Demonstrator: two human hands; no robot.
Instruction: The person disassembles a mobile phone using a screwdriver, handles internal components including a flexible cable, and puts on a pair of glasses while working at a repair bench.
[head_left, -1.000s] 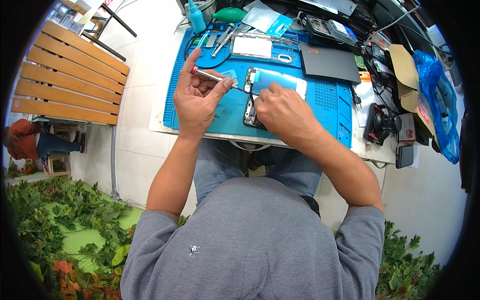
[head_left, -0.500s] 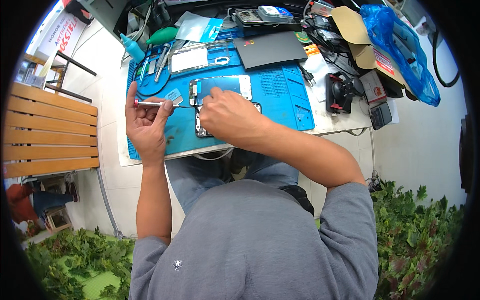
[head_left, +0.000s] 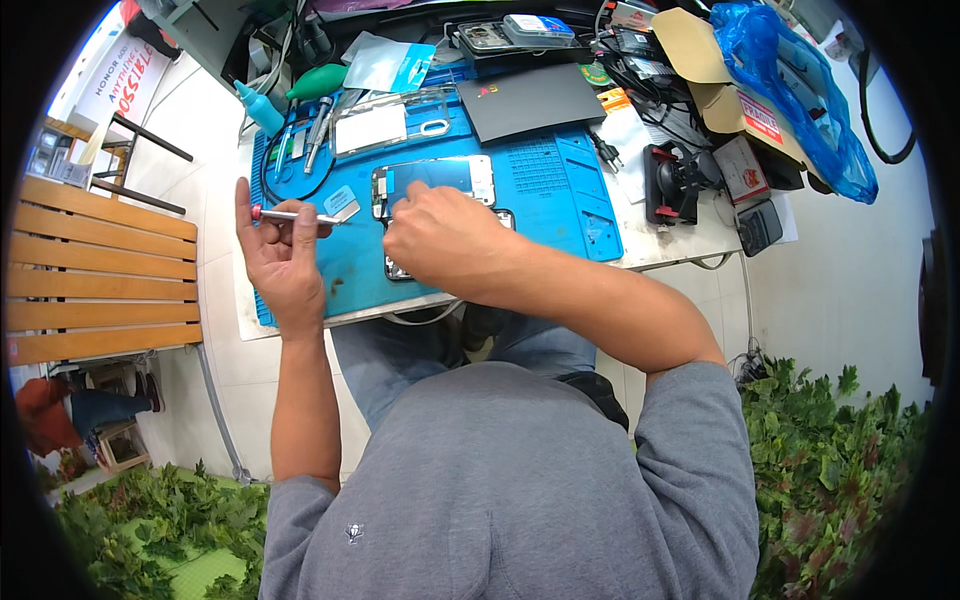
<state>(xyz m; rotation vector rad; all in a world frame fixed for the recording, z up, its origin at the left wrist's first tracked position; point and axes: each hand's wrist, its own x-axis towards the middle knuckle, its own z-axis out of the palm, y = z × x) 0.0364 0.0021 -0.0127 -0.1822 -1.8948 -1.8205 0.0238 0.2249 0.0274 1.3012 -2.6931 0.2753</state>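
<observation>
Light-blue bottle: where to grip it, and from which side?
Probably best around the broad body of the light-blue bottle, coming from the left: its narrow nozzle offers little to hold, and the green bulb lies to its right.

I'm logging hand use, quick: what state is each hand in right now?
Left hand: closed on a screwdriver.
Right hand: curled, fingertips hidden; whether it holds anything cannot be told.

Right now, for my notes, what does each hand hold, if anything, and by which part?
Left hand: red-ended tool, by its silver middle. Right hand: grip hidden; cannot tell.
</observation>
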